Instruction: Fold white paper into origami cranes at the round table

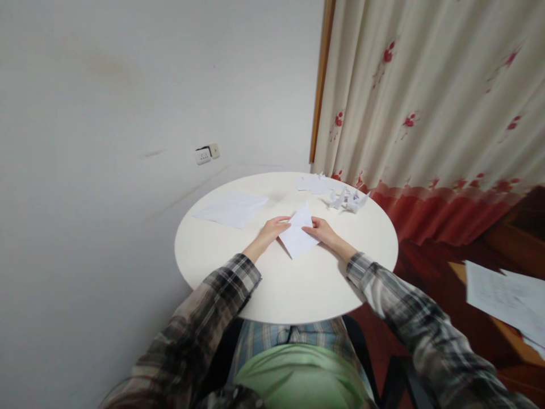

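Note:
Between my two hands is a folded piece of white paper (299, 236), kite-like in outline, with one point facing away from me and another facing me. My left hand (273, 230) grips its left edge, thumb on top and fingers partly behind it. On the opposite edge, my right hand (322, 230) pinches the paper the same way. The paper is held just over or against the round white table (281, 295); I cannot tell which. A sheet of white paper (234, 209) lies flat beyond my left hand.
Several folded paper shapes (348, 200) stand at the table's back right, near more white paper (313, 183). A white wall (128, 199) borders the left, with a socket (203, 155). Behind hangs a floral curtain (426, 113). Written sheets (502, 295) lie on wooden furniture at right.

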Available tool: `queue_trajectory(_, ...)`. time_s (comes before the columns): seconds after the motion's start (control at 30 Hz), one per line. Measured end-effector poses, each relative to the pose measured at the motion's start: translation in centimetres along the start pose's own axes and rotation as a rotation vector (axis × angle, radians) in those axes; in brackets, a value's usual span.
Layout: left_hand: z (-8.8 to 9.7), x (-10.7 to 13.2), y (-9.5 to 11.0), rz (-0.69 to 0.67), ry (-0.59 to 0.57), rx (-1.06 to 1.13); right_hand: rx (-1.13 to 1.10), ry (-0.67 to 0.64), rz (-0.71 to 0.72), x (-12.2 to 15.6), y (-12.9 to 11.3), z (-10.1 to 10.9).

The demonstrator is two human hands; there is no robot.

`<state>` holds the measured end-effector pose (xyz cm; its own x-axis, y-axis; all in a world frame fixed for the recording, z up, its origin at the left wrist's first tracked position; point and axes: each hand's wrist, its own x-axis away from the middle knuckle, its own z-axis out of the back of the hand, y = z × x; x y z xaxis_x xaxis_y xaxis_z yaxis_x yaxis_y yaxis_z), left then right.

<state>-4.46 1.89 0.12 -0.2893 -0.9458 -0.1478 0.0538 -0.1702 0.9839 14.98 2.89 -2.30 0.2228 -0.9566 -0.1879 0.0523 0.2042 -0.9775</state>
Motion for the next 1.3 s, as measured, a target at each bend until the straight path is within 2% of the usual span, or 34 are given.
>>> queue_trajectory(0.13,0.3,-0.5,-0.9,-0.01,-0.03,-0.086,0.131,0.04,0.023,-0.2,0.7,0.2)
queue_trajectory(0.33,0.3,-0.9,-1.3,-0.12,-0.104,-0.168,0.369,0.169,0.129,0.0,0.2,0.6)
queue_trajectory(0.43,0.3,-0.7,-1.4,-0.177,-0.107,-0.34,0.418,0.163,0.147,0.0,0.1,0.5)
queue_trajectory(0.6,0.5,-0.6,-1.3,-0.34,-0.02,-0.63,0.589,0.207,0.275,0.1,-0.1,0.7)
queue_trajectory(0.7,0.5,-0.5,-1.2,-0.452,-0.06,-0.652,0.626,0.114,0.345,0.3,-0.5,0.8)
queue_trajectory(0.8,0.5,-0.4,-1.1,-0.429,-0.2,-0.628,0.601,-0.036,0.361,0.6,-0.9,0.8)
queue_trajectory(0.87,0.4,-0.3,-1.0,-0.382,-0.242,-0.625,0.599,-0.072,0.357,0.6,-0.9,0.8)
queue_trajectory(1.03,0.2,0.2,-0.3,-0.311,-0.305,-0.622,0.643,-0.053,0.314,0.4,-0.6,1.0)
queue_trajectory(1.17,0.4,0.6,0.3,-0.338,-0.394,-0.697,0.666,-0.035,0.288,0.3,-0.6,1.1)
queue_trajectory(1.3,0.4,0.7,0.4,-0.335,-0.407,-0.729,0.663,-0.032,0.296,0.4,-0.8,1.1)
